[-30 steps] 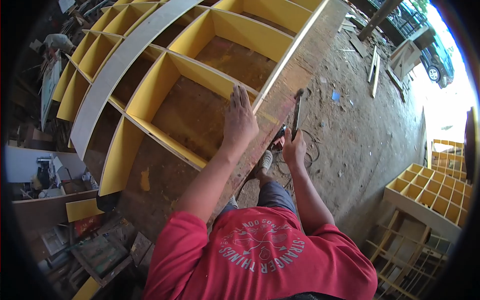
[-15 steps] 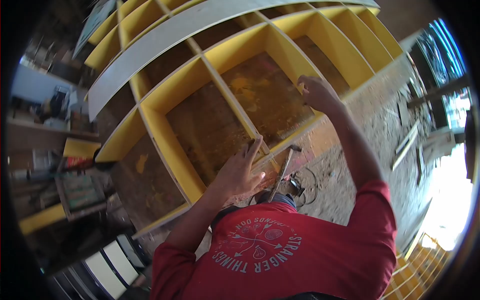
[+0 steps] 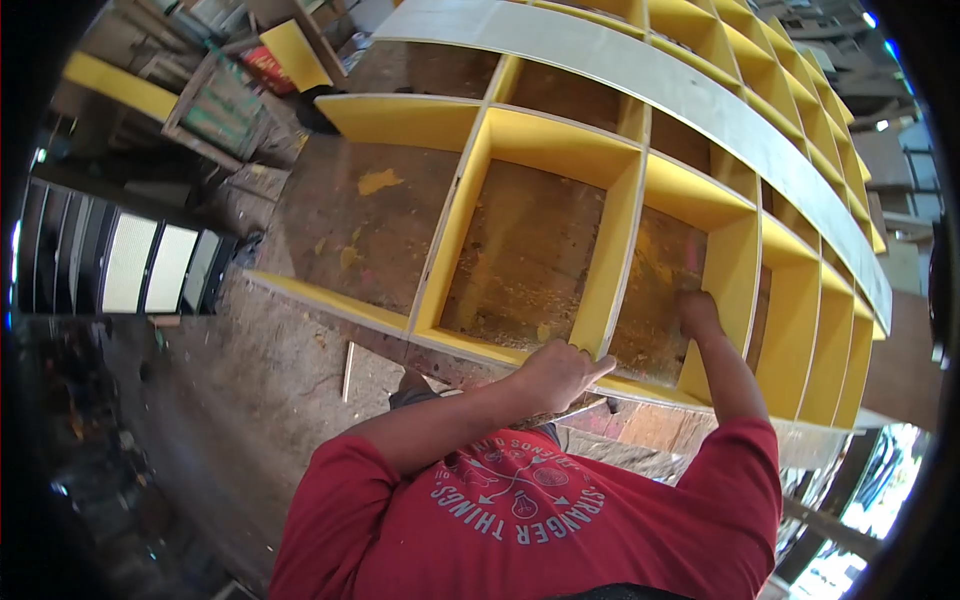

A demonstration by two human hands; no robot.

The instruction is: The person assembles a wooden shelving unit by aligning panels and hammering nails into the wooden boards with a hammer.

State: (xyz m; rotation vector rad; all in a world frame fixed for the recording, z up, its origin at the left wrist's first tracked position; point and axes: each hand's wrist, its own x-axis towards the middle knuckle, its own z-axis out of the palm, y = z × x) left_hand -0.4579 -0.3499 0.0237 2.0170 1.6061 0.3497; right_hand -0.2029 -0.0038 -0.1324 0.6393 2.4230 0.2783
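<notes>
A large yellow wooden shelf frame (image 3: 641, 262), split into box-like compartments, lies in front of me. My left hand (image 3: 555, 378) rests at its near edge where a divider meets the front board. Its fingers curl over the wood and the thumb points right. Inside the compartment to the right, my right hand (image 3: 697, 312) is low near the brown bottom, beside the right divider (image 3: 733, 278). Its fingers are closed and turned away, so anything in them is hidden. A hammer (image 3: 593, 407) shows partly just below my left hand, with its handle mostly covered.
A long pale board (image 3: 620, 62) lies across the frame's far part. Dark panels with light inserts (image 3: 130, 262) stand at the left. A worn wooden frame (image 3: 215, 110) and a yellow offcut (image 3: 296, 55) sit at the upper left. The dirt floor (image 3: 215, 400) carries scraps.
My view has swung, so the shelf frame appears turned. My right hand has gone lower into the compartment. My left hand has changed from spread fingers to fingers curled over the front edge.
</notes>
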